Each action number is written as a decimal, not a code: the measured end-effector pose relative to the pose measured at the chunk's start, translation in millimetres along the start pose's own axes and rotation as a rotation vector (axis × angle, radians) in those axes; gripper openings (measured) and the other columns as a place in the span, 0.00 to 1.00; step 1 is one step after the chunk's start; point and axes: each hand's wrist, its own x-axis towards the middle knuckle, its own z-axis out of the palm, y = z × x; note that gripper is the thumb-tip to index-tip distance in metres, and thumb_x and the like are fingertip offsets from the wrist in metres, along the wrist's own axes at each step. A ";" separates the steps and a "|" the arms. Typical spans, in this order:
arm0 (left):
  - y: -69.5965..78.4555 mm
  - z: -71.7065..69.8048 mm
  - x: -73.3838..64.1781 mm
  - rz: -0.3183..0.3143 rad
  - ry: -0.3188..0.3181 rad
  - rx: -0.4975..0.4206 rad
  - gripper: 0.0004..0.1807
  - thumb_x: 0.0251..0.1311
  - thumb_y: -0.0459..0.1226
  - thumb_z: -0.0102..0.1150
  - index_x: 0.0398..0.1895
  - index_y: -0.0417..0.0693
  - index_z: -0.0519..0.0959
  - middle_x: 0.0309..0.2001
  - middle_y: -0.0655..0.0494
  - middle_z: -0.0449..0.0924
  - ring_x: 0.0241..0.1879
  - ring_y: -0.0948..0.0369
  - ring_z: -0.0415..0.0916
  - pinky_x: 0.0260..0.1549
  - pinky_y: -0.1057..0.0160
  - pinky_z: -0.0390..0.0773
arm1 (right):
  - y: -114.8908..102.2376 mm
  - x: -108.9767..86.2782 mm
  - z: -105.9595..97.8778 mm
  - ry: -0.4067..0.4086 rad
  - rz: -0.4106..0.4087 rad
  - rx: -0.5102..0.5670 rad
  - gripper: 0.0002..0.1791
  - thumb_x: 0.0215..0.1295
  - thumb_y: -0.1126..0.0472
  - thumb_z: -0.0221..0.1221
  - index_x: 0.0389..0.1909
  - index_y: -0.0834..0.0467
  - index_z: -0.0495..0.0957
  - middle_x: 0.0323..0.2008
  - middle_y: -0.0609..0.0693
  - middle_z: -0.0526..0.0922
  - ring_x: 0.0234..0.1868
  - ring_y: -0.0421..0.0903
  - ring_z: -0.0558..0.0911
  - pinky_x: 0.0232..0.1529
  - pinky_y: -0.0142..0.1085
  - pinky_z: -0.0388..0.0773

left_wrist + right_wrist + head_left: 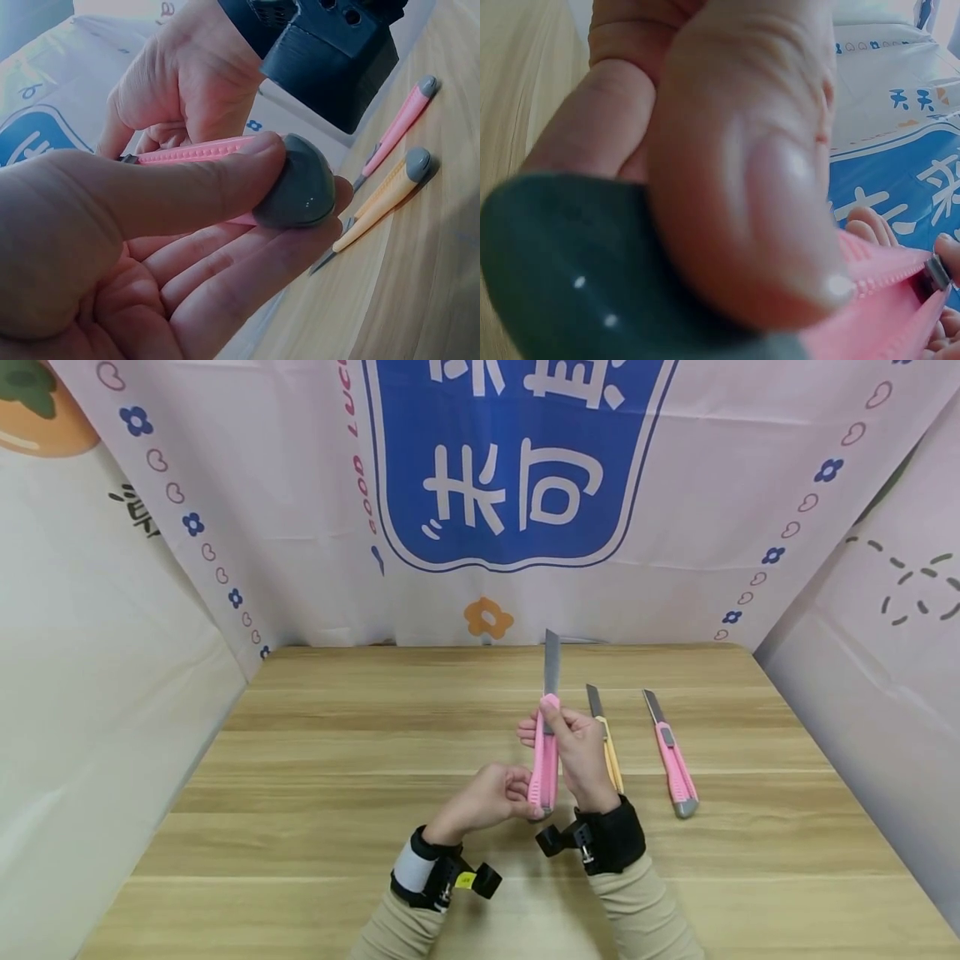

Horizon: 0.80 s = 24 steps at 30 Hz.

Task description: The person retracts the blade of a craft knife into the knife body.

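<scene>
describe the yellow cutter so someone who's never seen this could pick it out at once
On the wood-grain table, find the right hand, which grips a raised pink cutter. Just right of that hand lies the yellow cutter, blade out toward the far edge. Its yellow body sets it apart: the held cutter and the outermost cutter are pink.
</scene>
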 end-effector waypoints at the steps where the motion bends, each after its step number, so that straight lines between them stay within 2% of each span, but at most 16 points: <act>1: -0.2 0.1 0.2 0.001 -0.001 -0.003 0.12 0.55 0.29 0.66 0.42 0.33 0.80 0.39 0.36 0.86 0.34 0.67 0.82 0.33 0.76 0.80 | 0.2 0.2 0.1 -0.003 0.000 0.002 0.12 0.71 0.58 0.54 0.32 0.61 0.79 0.25 0.45 0.89 0.31 0.43 0.89 0.39 0.36 0.87; 7: 0.4 -0.5 0.3 0.018 -0.010 -0.003 0.13 0.56 0.29 0.65 0.43 0.32 0.80 0.40 0.36 0.86 0.36 0.65 0.83 0.34 0.76 0.81 | 1.1 1.5 -0.6 -0.014 -0.005 -0.003 0.12 0.71 0.58 0.54 0.35 0.64 0.79 0.26 0.45 0.89 0.32 0.42 0.89 0.41 0.36 0.87; 12: 1.3 -0.3 0.4 0.015 -0.011 -0.010 0.12 0.56 0.29 0.65 0.43 0.32 0.80 0.41 0.36 0.85 0.35 0.67 0.82 0.34 0.77 0.80 | 1.8 2.0 -0.3 -0.003 0.047 0.009 0.15 0.70 0.54 0.55 0.37 0.64 0.79 0.25 0.45 0.89 0.31 0.41 0.89 0.40 0.36 0.87; 17: 1.5 0.1 0.2 0.020 -0.015 -0.006 0.12 0.56 0.29 0.64 0.42 0.31 0.79 0.40 0.35 0.85 0.34 0.69 0.81 0.34 0.76 0.80 | 2.1 1.2 2.0 0.044 0.099 -0.002 0.19 0.70 0.50 0.55 0.38 0.66 0.78 0.24 0.45 0.88 0.30 0.41 0.89 0.39 0.38 0.87; 21: 1.6 0.0 -0.2 0.004 -0.004 0.005 0.12 0.56 0.30 0.65 0.42 0.33 0.80 0.41 0.37 0.86 0.37 0.64 0.83 0.36 0.75 0.82 | 2.8 0.8 3.7 0.095 0.117 -0.023 0.23 0.71 0.50 0.53 0.39 0.69 0.77 0.23 0.45 0.88 0.30 0.42 0.89 0.38 0.38 0.88; 24: 1.7 0.3 -0.5 -0.005 0.002 0.014 0.12 0.56 0.30 0.65 0.43 0.34 0.80 0.41 0.38 0.86 0.38 0.61 0.84 0.36 0.75 0.82 | 3.4 0.0 5.1 0.112 0.110 0.002 0.20 0.71 0.51 0.54 0.37 0.68 0.78 0.22 0.46 0.88 0.29 0.42 0.89 0.37 0.37 0.88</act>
